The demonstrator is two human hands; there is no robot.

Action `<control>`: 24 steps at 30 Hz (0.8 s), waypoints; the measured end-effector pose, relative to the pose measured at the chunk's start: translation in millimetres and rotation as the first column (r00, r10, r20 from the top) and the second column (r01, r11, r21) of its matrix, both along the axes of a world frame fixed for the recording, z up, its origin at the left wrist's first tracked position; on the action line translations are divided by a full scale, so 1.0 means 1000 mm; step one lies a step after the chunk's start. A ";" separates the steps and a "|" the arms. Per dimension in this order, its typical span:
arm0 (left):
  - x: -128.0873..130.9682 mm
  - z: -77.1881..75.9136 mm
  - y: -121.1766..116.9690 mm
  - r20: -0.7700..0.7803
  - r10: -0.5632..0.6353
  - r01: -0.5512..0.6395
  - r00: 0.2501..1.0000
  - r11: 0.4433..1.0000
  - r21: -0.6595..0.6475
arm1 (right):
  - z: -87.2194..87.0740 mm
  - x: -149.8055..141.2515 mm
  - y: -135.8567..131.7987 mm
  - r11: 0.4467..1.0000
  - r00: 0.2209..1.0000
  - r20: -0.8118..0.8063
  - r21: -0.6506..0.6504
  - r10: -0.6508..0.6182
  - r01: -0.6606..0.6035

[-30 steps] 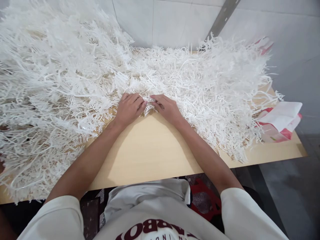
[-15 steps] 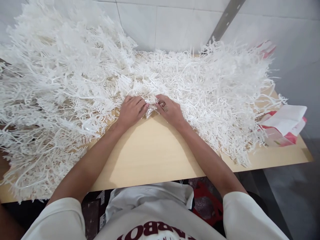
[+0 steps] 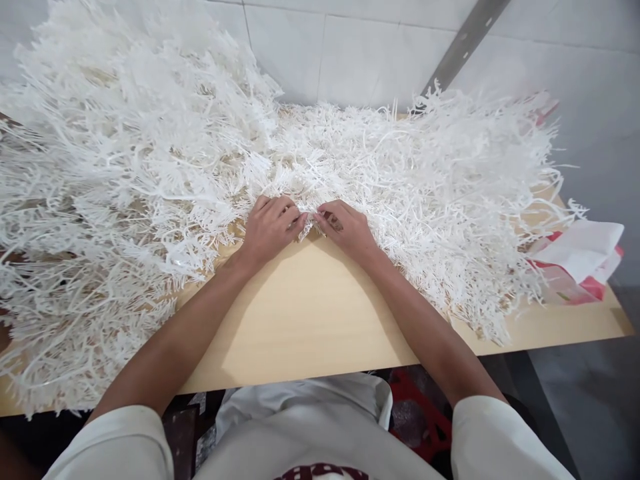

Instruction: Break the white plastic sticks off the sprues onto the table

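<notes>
A large heap of white, branching plastic sprigs (image 3: 400,160) spreads over the wooden table (image 3: 310,313). At its front edge, near the middle, my left hand (image 3: 273,223) has thumb and fingers pinched on a small white sprig (image 3: 309,217). Facing it closely, my right hand (image 3: 345,227) pinches the same spot between thumb and forefinger, its other fingers curled. The fingertips are a small gap apart, and the piece between them is too small to make out fully.
A taller pile of the white sprigs (image 3: 140,133) rises on the left. At the right end of the table lies a pink-and-white tissue packet (image 3: 575,267). Behind are a tiled wall (image 3: 370,60) and a grey metal bar (image 3: 465,43). A red stool (image 3: 420,413) shows below the table.
The view has shifted slightly, so everything sits a little lower and further right. Both hands stay pinched together at the heap's edge, with the fingers slightly rearranged.
</notes>
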State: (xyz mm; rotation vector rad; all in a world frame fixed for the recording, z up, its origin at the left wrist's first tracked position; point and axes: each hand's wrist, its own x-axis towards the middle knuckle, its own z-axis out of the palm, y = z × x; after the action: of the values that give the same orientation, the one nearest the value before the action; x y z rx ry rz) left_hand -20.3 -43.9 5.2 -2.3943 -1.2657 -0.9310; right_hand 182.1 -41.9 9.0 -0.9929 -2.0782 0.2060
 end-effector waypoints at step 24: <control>0.002 0.004 -0.002 -0.094 -0.027 0.048 0.995 0.972 0.229 | 0.004 -0.006 -0.005 0.983 0.965 0.191 0.088 -0.177 0.163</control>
State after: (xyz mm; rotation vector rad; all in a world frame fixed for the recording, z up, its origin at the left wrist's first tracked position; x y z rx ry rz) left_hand -18.0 -46.1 9.4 -2.2581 -1.0216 -0.9151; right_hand 176.1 -47.0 12.7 -1.1818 -2.1474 -0.0586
